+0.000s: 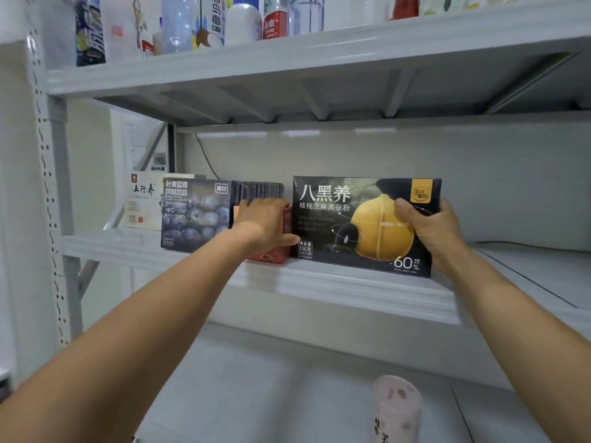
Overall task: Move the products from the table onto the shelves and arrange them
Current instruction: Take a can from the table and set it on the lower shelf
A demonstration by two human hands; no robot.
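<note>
A large black box with a yellow fruit picture [351, 225] stands upright on the middle shelf [319, 286]. My right hand [431, 228] grips its right edge, thumb across the front. My left hand [265, 225] wraps around a red box [271, 255] just left of the black box, at the shelf's front edge. A dark blueberry drink box [195, 215] stands further left, with a row of dark packets [259, 190] behind my left hand. A white box with black writing [144, 203] stands at the far left.
The top shelf [287, 55] carries several bottles and cans [211, 20]. On the lower shelf a pale pink cup [398, 407] stands near the front. A perforated upright post [48, 187] bounds the left side. The middle shelf right of the black box is bare.
</note>
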